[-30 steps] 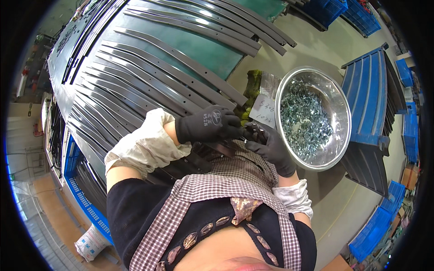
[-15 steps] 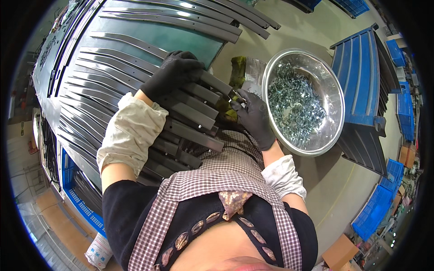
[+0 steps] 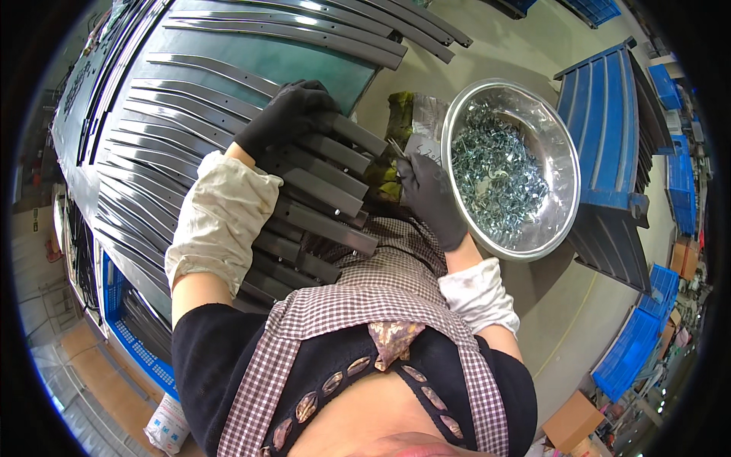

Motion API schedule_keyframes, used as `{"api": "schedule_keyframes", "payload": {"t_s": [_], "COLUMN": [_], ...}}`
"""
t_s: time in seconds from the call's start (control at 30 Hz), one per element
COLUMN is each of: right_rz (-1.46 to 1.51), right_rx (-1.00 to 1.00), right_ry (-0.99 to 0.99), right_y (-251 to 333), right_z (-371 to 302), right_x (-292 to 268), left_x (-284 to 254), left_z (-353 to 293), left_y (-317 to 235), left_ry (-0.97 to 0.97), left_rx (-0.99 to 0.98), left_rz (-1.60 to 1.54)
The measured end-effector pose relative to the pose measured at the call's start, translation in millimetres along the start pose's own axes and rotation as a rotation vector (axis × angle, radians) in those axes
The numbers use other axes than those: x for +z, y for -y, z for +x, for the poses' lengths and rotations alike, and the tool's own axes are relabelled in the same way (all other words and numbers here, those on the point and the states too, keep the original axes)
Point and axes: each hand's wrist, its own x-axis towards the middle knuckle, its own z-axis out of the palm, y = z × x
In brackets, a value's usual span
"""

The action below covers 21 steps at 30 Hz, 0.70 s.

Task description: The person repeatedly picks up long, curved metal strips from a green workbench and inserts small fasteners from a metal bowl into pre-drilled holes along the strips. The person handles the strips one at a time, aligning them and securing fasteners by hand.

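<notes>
My left hand (image 3: 293,114), in a black glove, is closed around a dark grey metal bar (image 3: 361,137), whose squared end points right. Beside that end, my right hand (image 3: 434,196), also gloved in black, pinches a small shiny metal clip (image 3: 396,148) with thin prongs between thumb and fingers. The clip and the bar end are apart. Several similar dark bars (image 3: 326,189) lie side by side beneath my left forearm, ends toward my lap, some with small bright studs near the tips. To the right, a round steel basin (image 3: 567,129) holds a heap of small shiny metal pieces (image 3: 499,179).
A green-topped table (image 3: 304,68) carries the bars, with more bars (image 3: 335,34) along its far side. Blue crates (image 3: 601,122) stand right of the basin. A yellowish bundle (image 3: 402,122) sits between table and basin. A blue basket (image 3: 137,327) is at lower left.
My right hand has drawn slightly back from the bar's end, and the metal clip now shows apart from it. My left hand has shifted slightly up and left.
</notes>
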Motion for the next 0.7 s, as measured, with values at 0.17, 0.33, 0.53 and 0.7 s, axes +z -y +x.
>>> {"api": "schedule_keyframes", "payload": {"t_s": [0.17,0.33,0.53,0.7], "right_rz": [-0.088,-0.219,-0.338,-0.268], "right_rx": [-0.033,-0.097,-0.270,-0.176], "right_ry": [0.045,0.046,-0.016,0.054], "right_y": [-1,7,1,13], "right_z": [-15,1,1,13], "right_x": [-10,-1,8,12], "left_x": [-1,-3,7,0], "left_z": [2,-2,-2,-3], "left_y": [-6,2,10,9], "left_ry": [-0.005,-0.047,-0.039,-0.013], "left_rx": [0.010,0.085,0.003,0.139], "left_rz": [0.008,0.019,-0.235,0.045]}}
